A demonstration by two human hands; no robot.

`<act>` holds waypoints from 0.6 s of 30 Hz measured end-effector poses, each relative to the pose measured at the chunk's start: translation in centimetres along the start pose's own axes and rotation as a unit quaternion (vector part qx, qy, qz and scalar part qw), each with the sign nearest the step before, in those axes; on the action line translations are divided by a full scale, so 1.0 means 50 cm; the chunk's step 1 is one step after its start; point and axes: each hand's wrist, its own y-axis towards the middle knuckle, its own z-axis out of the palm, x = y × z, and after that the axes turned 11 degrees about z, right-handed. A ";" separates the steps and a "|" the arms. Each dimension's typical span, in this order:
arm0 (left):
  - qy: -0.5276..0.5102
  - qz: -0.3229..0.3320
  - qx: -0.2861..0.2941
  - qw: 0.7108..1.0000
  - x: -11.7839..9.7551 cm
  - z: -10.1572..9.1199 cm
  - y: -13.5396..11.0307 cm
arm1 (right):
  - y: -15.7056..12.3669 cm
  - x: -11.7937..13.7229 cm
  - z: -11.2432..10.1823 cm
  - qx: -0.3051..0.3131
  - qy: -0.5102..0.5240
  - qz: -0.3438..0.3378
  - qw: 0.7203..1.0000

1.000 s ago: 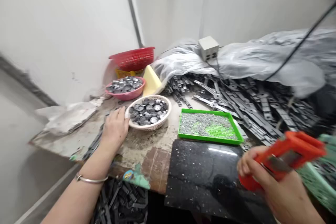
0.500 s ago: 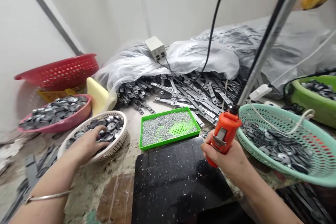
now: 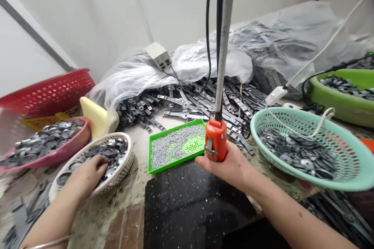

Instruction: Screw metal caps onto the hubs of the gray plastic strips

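My left hand (image 3: 90, 175) reaches into the white oval basket (image 3: 130, 155), its fingers curled down among round metal parts (image 3: 117, 148). The fingertips are partly hidden, so what they pinch cannot be made out. My right hand (image 3: 230, 165) is wrapped round an orange electric screwdriver (image 3: 216, 136), held upright over the near right corner of a green tray (image 3: 177, 162). Many tiny silvery pieces, perhaps screws, cover most of that tray. Its bare green mesh shows at the right. Below both lies a black speckled slab (image 3: 189, 202).
A metal pole (image 3: 224, 46) and black cable rise above the screwdriver. Long metal strips (image 3: 187, 103) are heaped behind the tray under plastic sheeting. A mint basket (image 3: 347, 163) of round parts stands right; pink (image 3: 83, 134) and red (image 3: 52, 89) baskets are left.
My right hand has carried the orange screwdriver left, from beside the mint basket to the tray's corner. My left hand stays in the white basket, its fingers more curled. The view has turned slightly.
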 end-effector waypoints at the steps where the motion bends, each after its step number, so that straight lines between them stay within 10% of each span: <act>1: -0.008 -0.006 0.006 1.000 -0.002 -0.001 -0.003 | 0.014 0.003 -0.005 -0.014 -0.015 -0.003 1.000; 10: -0.082 -0.059 -0.077 0.992 -0.020 -0.021 -0.031 | 0.187 0.056 -0.010 -0.087 0.044 -0.105 0.990; 18: -0.177 -0.082 -0.174 0.965 -0.031 0.000 -0.049 | 0.213 0.006 0.010 -0.091 0.024 -0.059 0.994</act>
